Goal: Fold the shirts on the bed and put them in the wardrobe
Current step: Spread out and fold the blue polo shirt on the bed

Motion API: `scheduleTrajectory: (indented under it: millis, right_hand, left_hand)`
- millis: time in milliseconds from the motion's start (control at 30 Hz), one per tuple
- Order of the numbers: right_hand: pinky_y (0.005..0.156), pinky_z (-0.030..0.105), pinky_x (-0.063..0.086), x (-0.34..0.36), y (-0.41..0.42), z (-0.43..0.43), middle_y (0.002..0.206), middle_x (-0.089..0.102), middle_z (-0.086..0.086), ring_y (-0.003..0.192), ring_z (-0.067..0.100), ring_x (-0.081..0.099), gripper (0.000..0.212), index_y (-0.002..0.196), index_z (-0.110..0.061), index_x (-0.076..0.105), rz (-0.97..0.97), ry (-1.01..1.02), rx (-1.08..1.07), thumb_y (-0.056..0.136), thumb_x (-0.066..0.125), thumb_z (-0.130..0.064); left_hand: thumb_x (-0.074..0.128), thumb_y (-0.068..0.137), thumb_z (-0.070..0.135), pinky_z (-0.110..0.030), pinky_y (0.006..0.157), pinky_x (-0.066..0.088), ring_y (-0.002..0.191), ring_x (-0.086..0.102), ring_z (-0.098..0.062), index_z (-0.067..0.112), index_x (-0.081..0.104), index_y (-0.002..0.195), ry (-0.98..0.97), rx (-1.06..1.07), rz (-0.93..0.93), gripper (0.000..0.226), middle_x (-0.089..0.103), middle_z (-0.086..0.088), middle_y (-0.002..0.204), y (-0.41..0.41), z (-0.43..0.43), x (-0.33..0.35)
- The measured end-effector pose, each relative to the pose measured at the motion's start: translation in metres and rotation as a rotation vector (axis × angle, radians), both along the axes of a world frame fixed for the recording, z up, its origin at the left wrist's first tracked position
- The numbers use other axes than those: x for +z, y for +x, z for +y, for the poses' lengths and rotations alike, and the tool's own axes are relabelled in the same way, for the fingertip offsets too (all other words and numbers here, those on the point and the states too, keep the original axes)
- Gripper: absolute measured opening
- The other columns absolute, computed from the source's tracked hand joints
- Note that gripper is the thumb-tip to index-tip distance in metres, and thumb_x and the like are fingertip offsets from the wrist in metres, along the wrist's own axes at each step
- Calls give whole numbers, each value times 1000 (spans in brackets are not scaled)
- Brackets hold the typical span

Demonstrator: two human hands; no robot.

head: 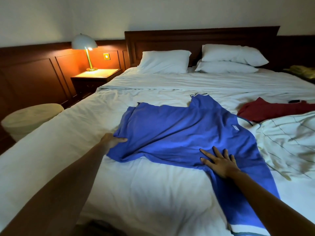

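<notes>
as left grip [113, 141] pinches it, blue shirt [179, 133] spreads rightward.

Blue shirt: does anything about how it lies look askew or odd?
Yes. The blue shirt lies diagonally and rumpled, one end bunched in the left hand, the right hand flat on it. Beside it, the white striped shirt is crumpled.

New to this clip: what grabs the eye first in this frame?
The blue shirt spread across the middle of the white bed, with the left hand gripping its left edge and the right hand pressing flat on its near part. Next, the lit lamp glowing orange on the nightstand at the left, and a red shirt lying at the bed's right side.
</notes>
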State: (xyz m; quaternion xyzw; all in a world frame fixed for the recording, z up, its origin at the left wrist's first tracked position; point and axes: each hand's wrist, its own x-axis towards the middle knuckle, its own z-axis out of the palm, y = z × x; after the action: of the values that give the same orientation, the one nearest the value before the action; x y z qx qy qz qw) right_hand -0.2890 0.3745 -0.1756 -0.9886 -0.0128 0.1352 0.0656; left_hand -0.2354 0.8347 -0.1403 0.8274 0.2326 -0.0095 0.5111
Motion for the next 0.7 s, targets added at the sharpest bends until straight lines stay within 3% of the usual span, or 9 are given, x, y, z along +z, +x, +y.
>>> scheduleTrajectory:
  millis: [67,133,300,433,500,567,633,700]
  right_hand:
    - [119,55,2,1,-1,-1,166,-9,-4,150,40,-6,57,140,-69,-10,-1,13,-7,93,22,-74]
    - [119,55,2,3,0,-2,166,-7,-5,150,40,-5,57,141,-68,-7,4,27,-14,93,23,-73]
    - [119,55,4,6,5,-1,166,-5,-8,149,42,-2,58,145,-64,-4,16,25,-41,94,23,-72]
    - [116,55,9,8,11,4,166,1,-5,148,44,4,60,149,-59,3,26,-3,-60,94,25,-71]
    - [116,54,15,10,17,8,164,13,-2,147,40,12,61,150,-53,18,-21,19,-66,93,30,-71]
    - [116,52,19,14,28,14,160,22,0,147,32,16,58,146,-43,34,-96,59,-45,93,37,-67]
    - [119,51,17,18,43,22,161,21,0,149,29,12,55,145,-39,38,-144,96,-8,96,40,-63]
    - [121,49,10,21,60,33,164,15,-3,152,27,4,56,149,-38,33,-153,116,31,98,38,-60]
  left_hand:
    - [86,75,13,-49,100,51,108,67,-33,2,69,120,-217,34,-169,49,69,-19,122,1,8,5]
    - [82,79,7,-51,103,49,112,64,-35,-4,65,124,-236,82,-238,50,65,-21,126,-1,22,17]
    - [77,86,34,-49,100,45,118,57,-42,3,55,132,679,-13,-27,60,61,-22,130,-10,52,42]
    - [72,84,56,-49,107,39,132,45,-38,15,28,148,995,-119,326,88,41,-18,145,-19,43,36]
    - [67,87,57,-50,110,35,136,39,-38,17,25,151,1031,-111,320,86,33,-18,149,-13,34,31]
    - [60,92,54,-50,110,36,133,41,-38,17,35,147,991,-131,157,71,36,-17,147,-2,22,27]
    - [54,95,56,-48,111,35,135,41,-37,20,41,147,947,-236,47,64,37,-13,151,14,9,21]
    - [47,96,62,-48,117,27,145,30,-33,25,36,152,888,-372,37,68,28,-7,161,33,-6,10]
